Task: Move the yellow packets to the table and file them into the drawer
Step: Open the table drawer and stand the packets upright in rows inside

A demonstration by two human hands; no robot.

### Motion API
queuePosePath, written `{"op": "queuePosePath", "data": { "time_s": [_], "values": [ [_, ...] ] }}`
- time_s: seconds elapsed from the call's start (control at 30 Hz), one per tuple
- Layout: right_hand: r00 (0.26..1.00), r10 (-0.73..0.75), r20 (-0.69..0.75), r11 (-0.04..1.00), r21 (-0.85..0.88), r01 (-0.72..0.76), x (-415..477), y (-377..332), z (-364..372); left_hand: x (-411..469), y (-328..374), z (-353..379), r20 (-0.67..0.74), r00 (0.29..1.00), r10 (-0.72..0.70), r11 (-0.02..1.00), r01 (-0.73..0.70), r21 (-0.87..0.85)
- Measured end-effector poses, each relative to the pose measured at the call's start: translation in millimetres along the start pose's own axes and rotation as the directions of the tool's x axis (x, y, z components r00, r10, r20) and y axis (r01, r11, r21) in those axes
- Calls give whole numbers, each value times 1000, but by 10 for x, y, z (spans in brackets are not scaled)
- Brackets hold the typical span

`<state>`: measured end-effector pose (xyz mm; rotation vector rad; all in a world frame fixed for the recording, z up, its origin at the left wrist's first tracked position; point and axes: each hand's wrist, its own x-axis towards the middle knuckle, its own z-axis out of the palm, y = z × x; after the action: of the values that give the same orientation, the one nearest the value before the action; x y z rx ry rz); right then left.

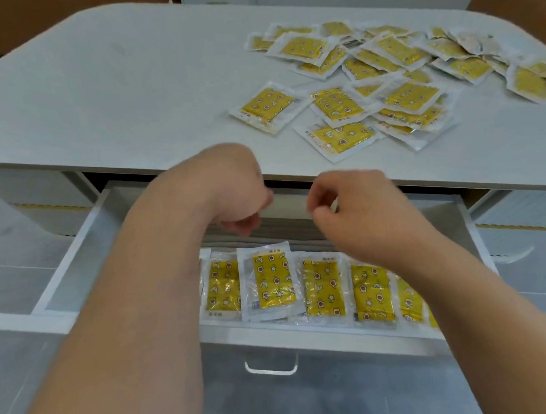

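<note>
Yellow star-printed plastic packets (343, 138) lie heaped upper right, beyond and nearer the right hand (356, 212) than the left hand (233, 189); both hands curled, grip indiscernible.

Both bare forearms reach forward, side by side. The left hand (238, 192) bends down at the wrist, its fingers curled under and mostly hidden. The right hand (356, 212) has curled fingers, thumb near forefinger, with nothing visible between them. Both hands look blurred.

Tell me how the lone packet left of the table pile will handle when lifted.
The lone packet looks thin and flat, so probably light and floppy. Its glossy wrapper likely slips; pushed, it should slide, not roll.
</note>
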<state>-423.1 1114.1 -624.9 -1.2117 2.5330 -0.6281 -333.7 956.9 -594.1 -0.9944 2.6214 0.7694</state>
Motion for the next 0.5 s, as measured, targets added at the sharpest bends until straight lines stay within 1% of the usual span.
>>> {"op": "queuePosePath", "data": {
  "time_s": [0.03,0.07,0.1,0.13,0.17,0.2,0.27,0.3,0.33,0.4,0.43,0.47,0.5],
  "values": [
    [993,-11,-120,1000,7,12,14,11,-62,28,29,11,-166,984,66,996,-75,-50],
    [971,-32,-238,999,-18,28,34,42,-99,56,58,41,-349,929,120,985,-156,-77],
    [943,-64,-326,996,-81,39,59,79,-113,105,73,93,-509,844,166,973,-224,-53],
    [935,-81,-346,988,-155,28,79,131,-105,174,76,154,-605,764,225,964,-267,21],
    [952,-76,-297,978,-210,12,102,196,-82,271,65,221,-619,730,289,953,-281,114],
    [973,-53,-224,970,-243,-3,124,250,-58,373,49,279,-574,748,334,943,-273,193],
    [993,-27,-117,961,-275,-7,153,355,9,525,57,324,-479,805,351,932,-247,266],
    [992,-48,-117,961,-276,14,156,405,37,579,66,327,-448,827,339,933,-236,272],
    [985,-79,-151,963,-267,37,156,445,49,623,68,328,-426,846,321,938,-224,263],
    [957,-126,-262,969,-239,62,142,469,25,688,49,348,-389,876,286,944,-188,270],
    [946,-142,-291,969,-238,73,136,483,10,700,42,363,-371,888,272,940,-162,300],
    [946,-151,-287,965,-251,78,131,509,4,704,38,374,-358,896,262,936,-146,321],
    [957,-148,-248,957,-282,75,126,538,15,692,43,375,-351,901,254,936,-139,322]
  ]
}}
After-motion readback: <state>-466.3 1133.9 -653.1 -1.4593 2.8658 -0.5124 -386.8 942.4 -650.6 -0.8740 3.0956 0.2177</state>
